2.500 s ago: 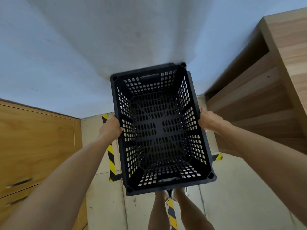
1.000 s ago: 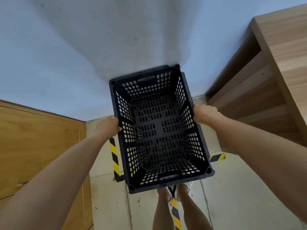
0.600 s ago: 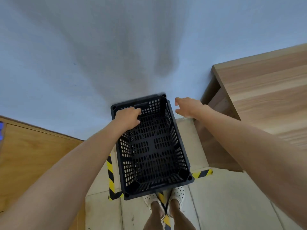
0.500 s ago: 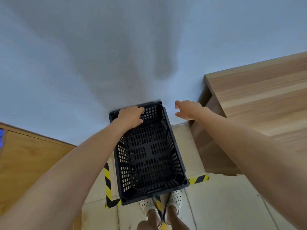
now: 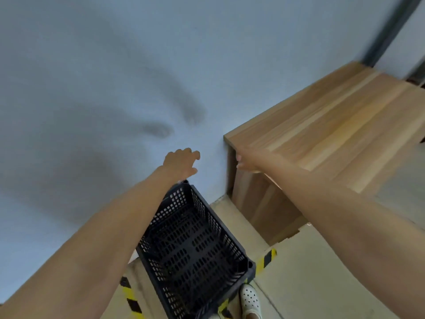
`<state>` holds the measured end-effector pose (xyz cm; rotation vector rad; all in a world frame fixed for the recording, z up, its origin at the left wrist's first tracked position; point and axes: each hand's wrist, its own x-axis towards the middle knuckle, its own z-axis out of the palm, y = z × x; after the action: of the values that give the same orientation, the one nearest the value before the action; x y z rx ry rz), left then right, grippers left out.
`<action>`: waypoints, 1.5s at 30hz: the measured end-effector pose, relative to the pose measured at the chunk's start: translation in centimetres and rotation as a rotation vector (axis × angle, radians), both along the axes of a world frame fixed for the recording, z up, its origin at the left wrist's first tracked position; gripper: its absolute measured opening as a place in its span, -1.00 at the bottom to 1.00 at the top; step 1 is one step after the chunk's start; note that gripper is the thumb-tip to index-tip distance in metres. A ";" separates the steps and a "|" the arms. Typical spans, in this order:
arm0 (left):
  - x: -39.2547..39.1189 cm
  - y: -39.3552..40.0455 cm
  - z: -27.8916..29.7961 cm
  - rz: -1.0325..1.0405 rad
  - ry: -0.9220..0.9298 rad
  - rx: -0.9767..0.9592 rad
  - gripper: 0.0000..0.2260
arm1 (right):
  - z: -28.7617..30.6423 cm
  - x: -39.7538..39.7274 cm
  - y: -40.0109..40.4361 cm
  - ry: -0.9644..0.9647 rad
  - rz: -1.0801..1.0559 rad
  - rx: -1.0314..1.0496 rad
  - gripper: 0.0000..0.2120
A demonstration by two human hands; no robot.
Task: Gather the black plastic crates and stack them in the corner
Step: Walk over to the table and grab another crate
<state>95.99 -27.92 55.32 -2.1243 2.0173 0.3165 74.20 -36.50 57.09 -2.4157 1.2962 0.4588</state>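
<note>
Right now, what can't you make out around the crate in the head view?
- black crate: left rim hidden by the left forearm; near end cut by the bottom edge.
- Crates beneath it: not visible.
- right hand: motion-blurred, fingers unclear.
- left hand: any contact with the wall unclear.

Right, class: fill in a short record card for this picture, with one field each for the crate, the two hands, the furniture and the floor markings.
crate: one black plastic crate, empty, on the floor by the wall
left hand: left hand raised above the crate's far end, fingers loosely spread, holding nothing
right hand: right hand in the air near the cabinet corner, holding nothing
furniture: wooden cabinet right of the crate
floor markings: yellow-and-black tape beside the crate
</note>
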 end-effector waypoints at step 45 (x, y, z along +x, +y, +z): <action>-91.6 28.0 0.1 -1.585 -0.035 -0.038 -0.61 | 1.3 -78.6 62.3 0.230 -1.584 0.123 -0.65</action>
<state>4.34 0.09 55.42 -0.0631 2.8536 -0.0489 -4.43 25.82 58.37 -0.6616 2.5590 0.2690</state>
